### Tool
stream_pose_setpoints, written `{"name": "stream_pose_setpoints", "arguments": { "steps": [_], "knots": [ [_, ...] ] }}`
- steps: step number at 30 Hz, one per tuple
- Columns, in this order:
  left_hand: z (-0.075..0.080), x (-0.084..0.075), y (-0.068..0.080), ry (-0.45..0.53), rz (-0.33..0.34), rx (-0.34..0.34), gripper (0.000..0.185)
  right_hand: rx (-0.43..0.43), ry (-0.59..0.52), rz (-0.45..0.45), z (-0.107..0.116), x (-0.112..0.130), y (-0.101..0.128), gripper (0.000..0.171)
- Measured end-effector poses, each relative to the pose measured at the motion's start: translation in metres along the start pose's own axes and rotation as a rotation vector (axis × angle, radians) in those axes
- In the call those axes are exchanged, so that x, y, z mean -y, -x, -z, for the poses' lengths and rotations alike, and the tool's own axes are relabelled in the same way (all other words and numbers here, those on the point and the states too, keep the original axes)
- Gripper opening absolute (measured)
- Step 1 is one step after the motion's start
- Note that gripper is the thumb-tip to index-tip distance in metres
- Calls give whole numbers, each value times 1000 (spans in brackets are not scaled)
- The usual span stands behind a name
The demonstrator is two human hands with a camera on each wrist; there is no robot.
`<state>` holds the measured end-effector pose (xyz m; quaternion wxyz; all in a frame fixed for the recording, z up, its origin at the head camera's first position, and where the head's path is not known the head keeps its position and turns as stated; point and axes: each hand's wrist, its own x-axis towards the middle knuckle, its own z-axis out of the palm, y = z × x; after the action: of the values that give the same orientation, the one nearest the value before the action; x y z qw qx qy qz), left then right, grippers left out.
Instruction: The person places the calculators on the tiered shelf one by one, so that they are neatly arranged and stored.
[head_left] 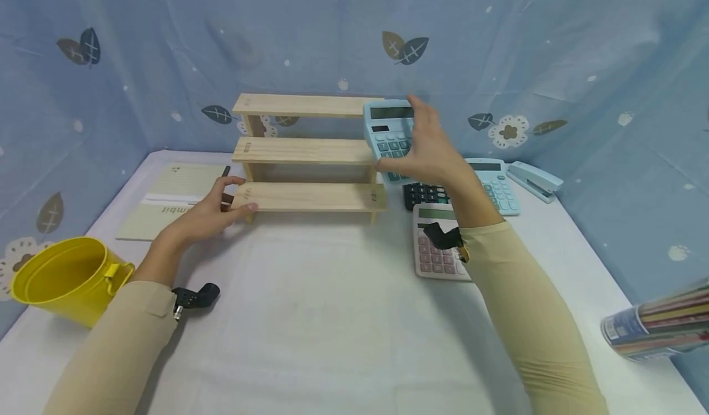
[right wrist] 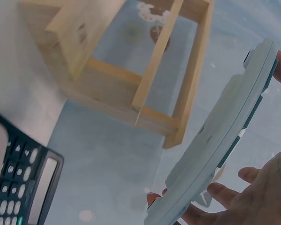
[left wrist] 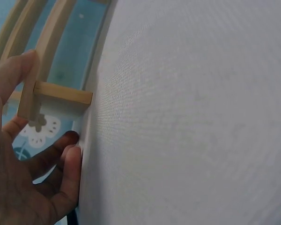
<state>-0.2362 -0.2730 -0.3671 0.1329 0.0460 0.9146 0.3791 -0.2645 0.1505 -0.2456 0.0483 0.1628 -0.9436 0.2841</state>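
A three-tier wooden rack [head_left: 310, 197] stands at the back of the table. My left hand [head_left: 207, 216] grips the left end of its lowest board, thumb on the front side; in the left wrist view the thumb and index finger straddle the board [left wrist: 30, 96]. My right hand [head_left: 429, 150] holds a light blue calculator [head_left: 390, 144] by its edges, raised at the right end of the rack. Its keys face the head camera. From the right wrist, the calculator [right wrist: 215, 136] appears edge-on, apart from the rack [right wrist: 173, 124].
Right of the rack lie a pink-and-white calculator [head_left: 434, 252], a black calculator [head_left: 423, 193], another light blue calculator [head_left: 501, 193] and a light blue stapler [head_left: 534, 181]. A notebook [head_left: 166, 202] and yellow bucket [head_left: 72, 279] are left; a pencil canister [head_left: 653, 326] is far right.
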Motion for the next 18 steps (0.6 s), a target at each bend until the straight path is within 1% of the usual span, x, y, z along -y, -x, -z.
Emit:
{"name": "stream_pose_setpoints", "arguments": {
  "steps": [4, 11, 18],
  "knots": [
    [-2, 0, 1, 9, -7, 2, 92, -11, -1, -8, -4, 9, -10, 126],
    [-1, 1, 3, -4, -1, -12, 93, -50, -2, -4, -13, 27, -32, 121],
    [-1, 0, 2, 6, 2, -15, 93, -65, -18, -49, -17, 49, -51, 116]
  ]
}}
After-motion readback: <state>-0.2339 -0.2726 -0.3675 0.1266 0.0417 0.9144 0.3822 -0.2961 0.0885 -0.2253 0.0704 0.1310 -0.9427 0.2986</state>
